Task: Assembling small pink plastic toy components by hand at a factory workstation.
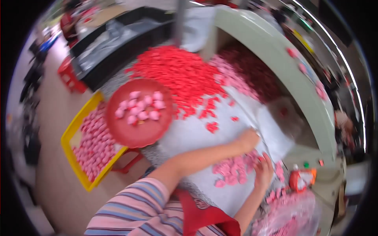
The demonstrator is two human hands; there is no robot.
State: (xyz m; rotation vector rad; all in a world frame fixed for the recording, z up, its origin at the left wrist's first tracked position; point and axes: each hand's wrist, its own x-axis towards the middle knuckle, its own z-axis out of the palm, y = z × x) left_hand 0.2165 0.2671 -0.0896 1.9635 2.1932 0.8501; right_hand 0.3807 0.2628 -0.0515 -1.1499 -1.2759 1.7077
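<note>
My left hand (pixel 249 140) reaches across the pale work surface (pixel 189 137). Its fingers are curled closed beside the thin edge of a white sheet (pixel 275 129), and whatever they pinch is hidden. Lower down, my right hand (pixel 264 172) rests at the right side of a loose group of flat pink pieces (pixel 232 171). The fingers there look bent and apart, with pink pieces close to the tips; motion blurs the detail. Beyond my left forearm lies a large heap of small red pieces (pixel 177 74), with a few strays (pixel 212 126) nearer to me.
Round pink pieces sit on a red round tray (pixel 138 141) at left, above a yellow-rimmed tray (pixel 75 165) full of similar ones. A black bin (pixel 118 47) and a curved pale-green machine housing (pixel 283 47) stand beyond. At right are an orange-and-white package (pixel 302 179) and a clear bag (pixel 293 214).
</note>
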